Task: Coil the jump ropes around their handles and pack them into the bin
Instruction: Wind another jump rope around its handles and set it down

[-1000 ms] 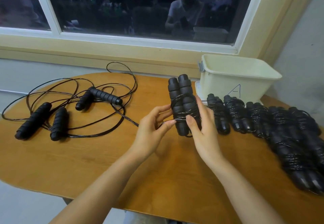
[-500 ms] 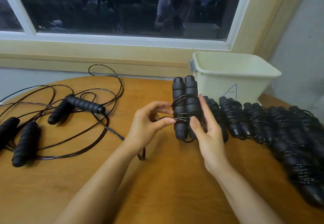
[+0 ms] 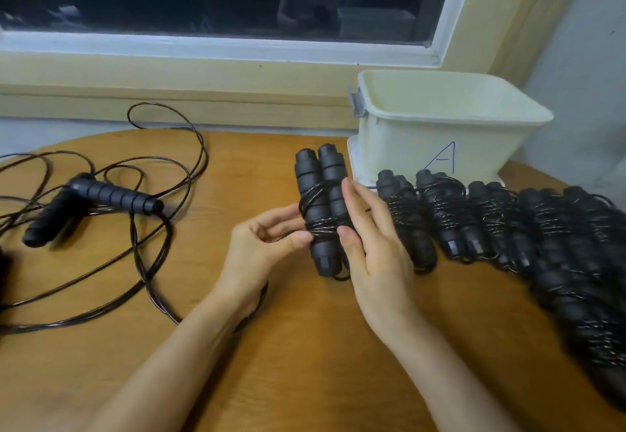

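Right hand grips the paired handles; left hand pinches the cord, best pulled taut for tight wraps.

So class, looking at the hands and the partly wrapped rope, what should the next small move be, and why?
Probably wind another turn: the left hand pinches the cord beside the handles the right hand grips, and slack trails under the left wrist.
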